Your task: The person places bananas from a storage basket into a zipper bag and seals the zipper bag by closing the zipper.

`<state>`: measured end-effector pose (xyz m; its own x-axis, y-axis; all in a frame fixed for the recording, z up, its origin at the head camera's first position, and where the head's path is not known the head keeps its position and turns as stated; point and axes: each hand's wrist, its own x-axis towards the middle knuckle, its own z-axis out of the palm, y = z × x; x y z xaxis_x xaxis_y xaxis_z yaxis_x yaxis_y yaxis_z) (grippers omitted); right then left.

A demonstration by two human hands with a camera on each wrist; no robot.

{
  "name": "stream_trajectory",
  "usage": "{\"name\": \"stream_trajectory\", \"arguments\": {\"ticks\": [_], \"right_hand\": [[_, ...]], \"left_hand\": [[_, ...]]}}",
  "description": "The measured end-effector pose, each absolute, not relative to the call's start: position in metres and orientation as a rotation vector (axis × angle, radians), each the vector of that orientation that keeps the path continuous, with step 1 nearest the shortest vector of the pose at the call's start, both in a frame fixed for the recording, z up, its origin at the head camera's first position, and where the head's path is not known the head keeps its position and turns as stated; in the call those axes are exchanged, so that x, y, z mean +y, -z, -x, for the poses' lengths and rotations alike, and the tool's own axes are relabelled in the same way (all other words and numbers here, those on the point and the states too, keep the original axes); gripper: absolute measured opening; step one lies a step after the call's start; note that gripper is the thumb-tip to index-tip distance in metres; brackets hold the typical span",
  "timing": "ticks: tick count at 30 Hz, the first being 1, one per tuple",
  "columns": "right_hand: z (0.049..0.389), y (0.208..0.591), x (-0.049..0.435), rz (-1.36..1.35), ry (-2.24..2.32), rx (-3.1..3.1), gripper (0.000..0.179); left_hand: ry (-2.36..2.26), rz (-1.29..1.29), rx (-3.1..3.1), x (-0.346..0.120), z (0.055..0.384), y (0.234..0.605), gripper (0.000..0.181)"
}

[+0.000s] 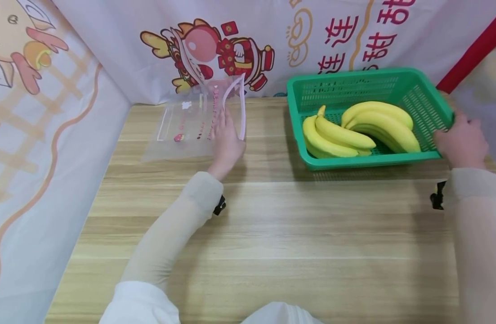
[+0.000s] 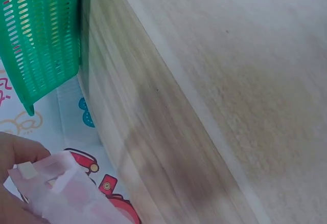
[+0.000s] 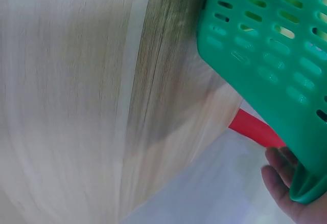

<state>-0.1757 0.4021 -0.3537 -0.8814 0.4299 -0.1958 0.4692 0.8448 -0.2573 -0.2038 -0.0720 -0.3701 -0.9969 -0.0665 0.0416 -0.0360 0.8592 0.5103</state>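
Note:
A clear plastic bag (image 1: 171, 135) with a pink-edged opening and printed pictures lies at the back left of the table. My left hand (image 1: 228, 141) is at its opening; in the left wrist view the fingers and thumb (image 2: 20, 150) hold the bag's pinkish edge (image 2: 76, 198) between them. On the right, my right hand (image 1: 462, 141) grips the right rim of a green plastic basket (image 1: 373, 161). In the right wrist view the fingers (image 3: 278, 175) curl around the basket's rim. Two bunches of yellow bananas (image 1: 338, 137) lie inside the basket.
The wooden table (image 1: 272, 234) runs from the person's body to a printed cloth (image 1: 264, 27) hanging behind it. Another printed cloth (image 1: 69, 135) hangs along the left side. A red strip (image 1: 474, 49) borders the cloth at the back right.

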Motion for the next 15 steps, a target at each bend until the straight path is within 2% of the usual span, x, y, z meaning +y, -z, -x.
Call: {"name": "stream_trajectory", "arguments": {"ticks": [2, 8, 11, 15], "right_hand": [[0.176, 0.353, 0.399, -0.708, 0.433, 2.922, 0.072], [0.179, 0.349, 0.386, -0.591, 0.249, 3.129, 0.057], [0.18, 0.348, 0.379, -0.521, 0.226, 3.219, 0.053], [0.184, 0.346, 0.369, -0.413, 0.398, 3.252, 0.056]], "left_hand": [[0.844, -0.077, -2.961, -0.073, 0.204, 0.369, 0.099], [0.841, -0.016, -2.905, -0.078, 0.202, 0.369, 0.072], [0.799, 0.037, -2.904, -0.08, 0.201, 0.368, 0.074], [0.742, 0.057, -2.936, -0.081, 0.2, 0.366, 0.087]]}}
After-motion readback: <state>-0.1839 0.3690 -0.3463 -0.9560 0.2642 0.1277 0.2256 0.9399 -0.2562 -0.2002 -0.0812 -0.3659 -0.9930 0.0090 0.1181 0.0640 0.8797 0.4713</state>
